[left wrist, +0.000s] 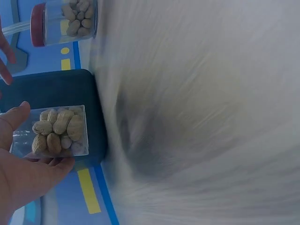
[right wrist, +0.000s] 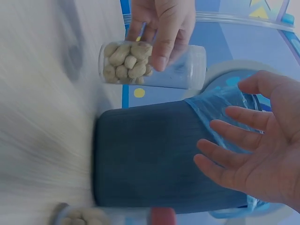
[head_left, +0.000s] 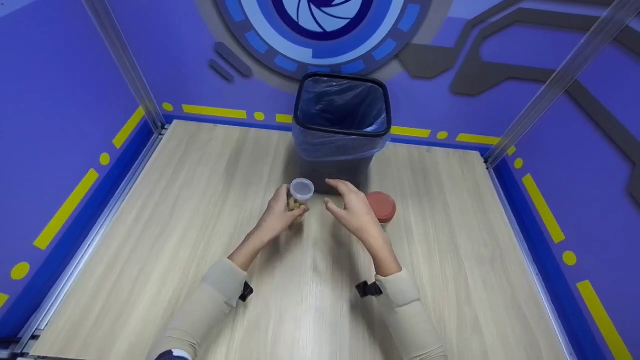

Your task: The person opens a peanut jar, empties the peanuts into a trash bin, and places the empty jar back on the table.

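Observation:
My left hand grips a clear jar with a translucent lid, thumb on one side and fingers on the other. Peanuts fill the lower part of this jar; in the right wrist view the jar stands upright off the tabletop. My right hand is held a short way to its right, palm toward the jar, with spread fingers and nothing in them. Just beyond the right hand stands a second jar with a red lid, and peanuts show through its clear wall.
Behind both hands stands a dark bin lined with a clear bag. The pale wooden tabletop is bounded by blue printed panels and metal posts at the corners.

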Demonstrator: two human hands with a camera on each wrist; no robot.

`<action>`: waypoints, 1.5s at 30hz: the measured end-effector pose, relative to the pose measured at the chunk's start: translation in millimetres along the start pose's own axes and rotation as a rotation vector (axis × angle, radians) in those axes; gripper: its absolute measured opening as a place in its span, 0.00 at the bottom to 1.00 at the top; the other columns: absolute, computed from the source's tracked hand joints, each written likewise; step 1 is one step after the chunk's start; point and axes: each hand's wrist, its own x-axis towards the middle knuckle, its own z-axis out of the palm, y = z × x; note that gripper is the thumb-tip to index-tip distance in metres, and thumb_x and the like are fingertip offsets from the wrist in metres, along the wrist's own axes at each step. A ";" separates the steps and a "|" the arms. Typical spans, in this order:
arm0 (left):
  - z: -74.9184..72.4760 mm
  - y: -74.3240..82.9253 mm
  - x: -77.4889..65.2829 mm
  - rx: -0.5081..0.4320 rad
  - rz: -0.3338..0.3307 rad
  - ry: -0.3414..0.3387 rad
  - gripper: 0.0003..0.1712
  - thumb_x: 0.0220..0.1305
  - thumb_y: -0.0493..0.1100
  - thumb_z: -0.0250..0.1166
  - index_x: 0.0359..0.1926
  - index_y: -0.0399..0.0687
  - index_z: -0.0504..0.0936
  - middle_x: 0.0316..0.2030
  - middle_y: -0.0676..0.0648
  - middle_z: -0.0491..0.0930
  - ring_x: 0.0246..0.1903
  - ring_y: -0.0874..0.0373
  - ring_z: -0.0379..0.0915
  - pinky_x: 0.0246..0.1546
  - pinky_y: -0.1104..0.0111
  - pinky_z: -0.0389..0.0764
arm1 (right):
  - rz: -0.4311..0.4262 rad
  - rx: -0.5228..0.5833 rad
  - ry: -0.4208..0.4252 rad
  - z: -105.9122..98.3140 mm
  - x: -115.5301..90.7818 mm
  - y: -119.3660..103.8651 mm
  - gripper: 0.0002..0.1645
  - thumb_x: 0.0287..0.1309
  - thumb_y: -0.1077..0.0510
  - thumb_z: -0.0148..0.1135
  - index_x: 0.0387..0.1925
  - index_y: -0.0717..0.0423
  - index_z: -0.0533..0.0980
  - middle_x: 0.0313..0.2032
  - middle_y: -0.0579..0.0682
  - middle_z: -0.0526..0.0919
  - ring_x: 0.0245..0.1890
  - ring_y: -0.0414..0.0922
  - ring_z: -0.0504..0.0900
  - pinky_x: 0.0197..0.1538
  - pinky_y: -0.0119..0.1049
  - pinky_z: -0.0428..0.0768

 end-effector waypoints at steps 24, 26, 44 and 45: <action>-7.5 50.5 -0.8 0.519 0.327 0.083 0.34 0.52 0.44 0.81 0.57 0.40 0.75 0.48 0.41 0.76 0.47 0.46 0.74 0.46 0.55 0.81 | -0.149 -0.006 -0.026 -18.9 16.5 4.4 0.34 0.69 0.45 0.62 0.68 0.58 0.72 0.65 0.56 0.76 0.66 0.52 0.73 0.67 0.49 0.72; -8.2 54.0 0.2 0.545 0.356 0.110 0.35 0.50 0.44 0.81 0.57 0.40 0.76 0.48 0.42 0.76 0.45 0.46 0.74 0.45 0.55 0.82 | -0.155 0.023 -0.028 -21.0 17.6 4.2 0.35 0.69 0.44 0.63 0.69 0.58 0.71 0.65 0.56 0.76 0.65 0.51 0.74 0.64 0.48 0.76; -12.9 62.7 6.7 0.737 0.502 0.184 0.35 0.51 0.48 0.81 0.58 0.43 0.79 0.45 0.43 0.76 0.44 0.46 0.73 0.46 0.55 0.80 | -0.124 0.231 -0.124 -28.7 23.6 9.7 0.33 0.67 0.50 0.66 0.68 0.59 0.71 0.59 0.55 0.78 0.53 0.49 0.83 0.52 0.43 0.85; -12.9 62.6 6.8 0.744 0.504 0.185 0.35 0.51 0.48 0.81 0.58 0.43 0.79 0.45 0.43 0.76 0.44 0.46 0.74 0.46 0.55 0.80 | -0.124 0.231 -0.124 -28.6 23.8 10.2 0.33 0.66 0.50 0.67 0.68 0.59 0.71 0.59 0.56 0.78 0.52 0.49 0.83 0.52 0.43 0.85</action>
